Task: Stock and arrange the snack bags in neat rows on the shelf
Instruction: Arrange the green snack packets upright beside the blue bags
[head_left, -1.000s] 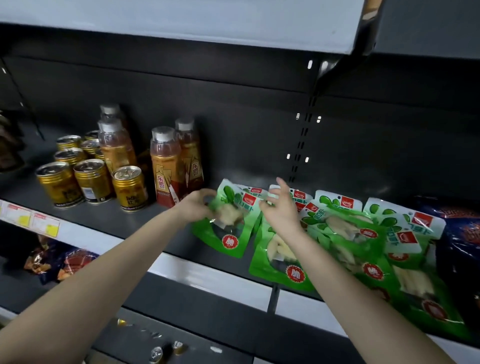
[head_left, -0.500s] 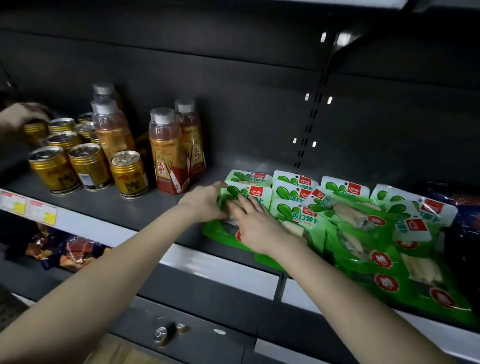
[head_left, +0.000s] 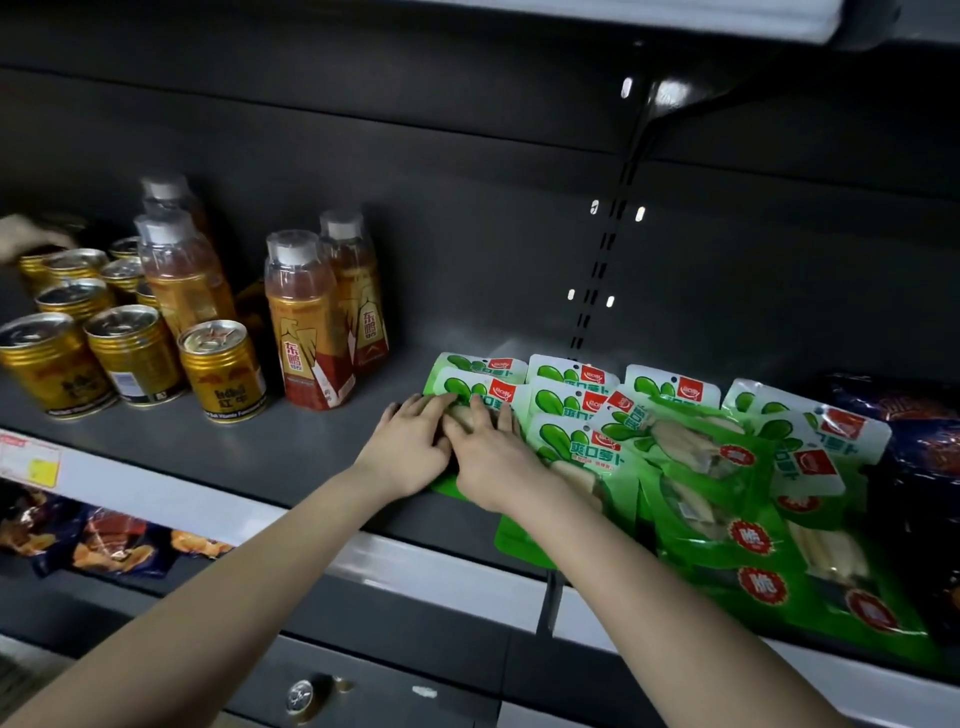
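Pressed flat with both: left hand (head_left: 410, 447) and right hand (head_left: 493, 460) side by side and touching, fingers straight, gripping nothing. Pinned the leftmost snack bag (head_left: 480, 391) to the shelf (head_left: 291, 447) directly beneath the fingertips, long axis running away from the wrists toward the back wall, header end farthest. Probably called for squaring that stack next, with the left hand nearer its free outer edge and the right hand nearer the neighbouring green bags (head_left: 717, 467), overlapped and skewed just beyond the right little finger. Left an overhanging bag (head_left: 524, 540) past the shelf lip below the right wrist. Hid the pinned bag's middle under the palms; could not count the bags beneath. Glimpsed, far out past the left hand beyond the cans (head_left: 130, 353), a blurred other hand (head_left: 26, 236), cut off by the frame edge.
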